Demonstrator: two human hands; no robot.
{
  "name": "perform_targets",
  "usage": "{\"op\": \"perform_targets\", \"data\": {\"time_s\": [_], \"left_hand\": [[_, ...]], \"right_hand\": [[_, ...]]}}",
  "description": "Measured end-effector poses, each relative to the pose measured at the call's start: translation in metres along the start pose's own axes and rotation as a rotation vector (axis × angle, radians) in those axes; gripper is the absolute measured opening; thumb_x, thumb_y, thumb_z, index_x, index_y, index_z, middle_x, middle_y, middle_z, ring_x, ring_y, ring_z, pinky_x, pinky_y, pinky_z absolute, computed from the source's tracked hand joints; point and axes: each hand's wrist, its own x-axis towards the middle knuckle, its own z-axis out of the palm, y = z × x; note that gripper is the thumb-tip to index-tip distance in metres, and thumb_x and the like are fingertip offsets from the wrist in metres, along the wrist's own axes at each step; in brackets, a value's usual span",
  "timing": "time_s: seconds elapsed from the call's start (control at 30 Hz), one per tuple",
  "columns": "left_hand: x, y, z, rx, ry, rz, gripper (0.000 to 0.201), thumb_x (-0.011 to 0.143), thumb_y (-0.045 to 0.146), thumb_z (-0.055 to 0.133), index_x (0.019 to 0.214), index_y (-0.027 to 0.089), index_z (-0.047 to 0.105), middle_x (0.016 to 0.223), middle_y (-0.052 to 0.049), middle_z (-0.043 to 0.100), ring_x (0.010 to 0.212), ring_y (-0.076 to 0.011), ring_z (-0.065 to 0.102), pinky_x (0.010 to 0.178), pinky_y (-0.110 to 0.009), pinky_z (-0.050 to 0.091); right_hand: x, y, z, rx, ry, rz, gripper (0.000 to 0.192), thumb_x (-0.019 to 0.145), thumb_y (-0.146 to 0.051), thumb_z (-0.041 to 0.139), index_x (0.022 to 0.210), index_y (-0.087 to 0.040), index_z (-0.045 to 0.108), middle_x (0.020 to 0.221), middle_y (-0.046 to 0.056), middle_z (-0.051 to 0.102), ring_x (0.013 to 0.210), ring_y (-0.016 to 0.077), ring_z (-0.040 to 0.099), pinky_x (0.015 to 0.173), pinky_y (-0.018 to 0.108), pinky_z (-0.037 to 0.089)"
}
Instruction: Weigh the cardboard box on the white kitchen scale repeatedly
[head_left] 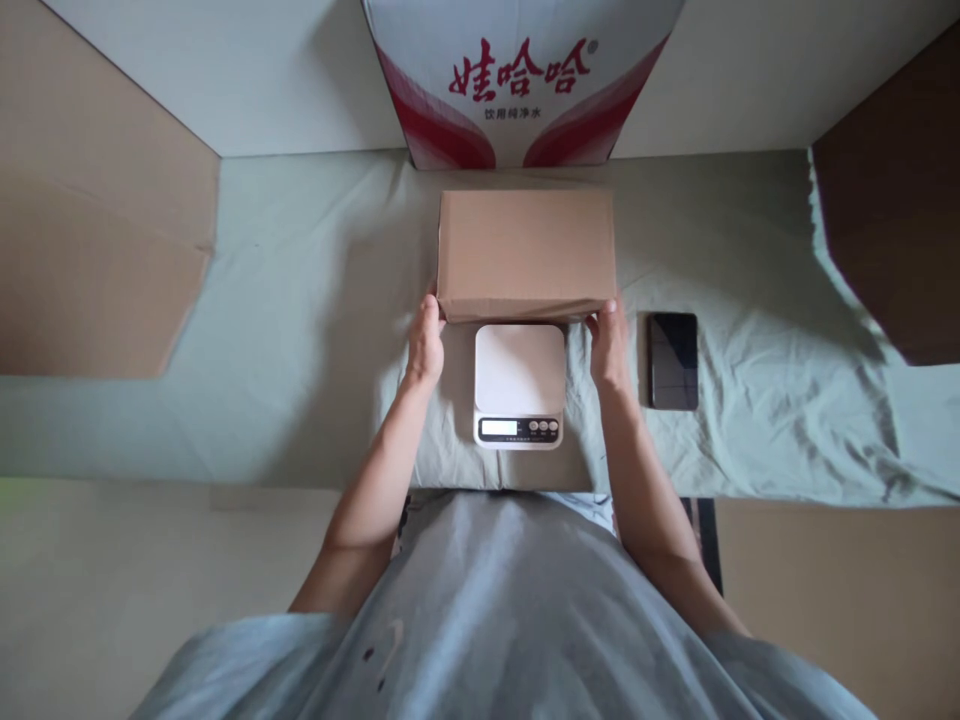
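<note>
A plain brown cardboard box [525, 252] sits in the middle of the pale green cloth, just beyond a white kitchen scale [519, 384]. My left hand [425, 343] grips the box's near left corner. My right hand [609, 345] grips its near right corner. The box's near edge hangs over the far edge of the scale's white platform. I cannot tell whether the box rests on the cloth or is lifted. The scale's display and buttons face me at its near edge.
A black phone [673, 360] lies face up to the right of my right hand. A large red-and-white printed carton [521, 80] stands behind the brown box. Brown cardboard panels [90, 230] flank the cloth-covered table [300, 330] on both sides.
</note>
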Motion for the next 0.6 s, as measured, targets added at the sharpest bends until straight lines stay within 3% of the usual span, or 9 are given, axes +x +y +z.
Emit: {"op": "perform_targets", "data": {"time_s": [0.13, 0.27, 0.43, 0.6], "left_hand": [[0.011, 0.019, 0.007, -0.015, -0.032, -0.003, 0.070, 0.079, 0.077, 0.039, 0.126, 0.027, 0.056, 0.148, -0.008, 0.049, 0.142, -0.0260, 0.041, 0.117, -0.050, 0.033], [-0.001, 0.048, 0.003, -0.011, -0.068, 0.130, 0.063, 0.081, 0.074, 0.041, 0.126, 0.032, 0.056, 0.146, -0.005, 0.051, 0.143, -0.0269, 0.039, 0.114, -0.050, 0.036], [-0.045, 0.065, -0.012, 0.002, -0.103, 0.194, 0.058, 0.082, 0.071, 0.045, 0.129, 0.038, 0.050, 0.142, -0.004, 0.053, 0.138, -0.0286, 0.044, 0.107, -0.051, 0.043], [-0.087, 0.054, -0.026, 0.046, -0.085, 0.141, 0.054, 0.082, 0.067, 0.049, 0.124, 0.034, 0.053, 0.135, -0.006, 0.056, 0.134, -0.0300, 0.046, 0.105, -0.052, 0.044]], "right_hand": [[0.016, -0.002, 0.003, 0.025, 0.021, -0.014, 0.058, 0.087, -0.069, 0.031, 0.128, -0.034, 0.054, 0.132, 0.003, 0.061, 0.132, 0.0235, 0.051, 0.115, 0.052, 0.037], [0.013, -0.027, -0.008, 0.052, 0.052, -0.073, 0.067, 0.081, -0.076, 0.031, 0.130, -0.034, 0.051, 0.135, 0.004, 0.058, 0.133, 0.0271, 0.050, 0.112, 0.054, 0.040], [-0.031, -0.059, -0.018, 0.107, 0.074, -0.074, 0.063, 0.083, -0.073, 0.032, 0.130, -0.035, 0.050, 0.134, 0.004, 0.058, 0.133, 0.0283, 0.050, 0.105, 0.051, 0.047], [-0.078, -0.057, -0.028, 0.035, 0.072, 0.016, 0.057, 0.085, -0.068, 0.035, 0.129, -0.035, 0.051, 0.136, 0.004, 0.056, 0.131, 0.0268, 0.051, 0.107, 0.053, 0.044]]}}
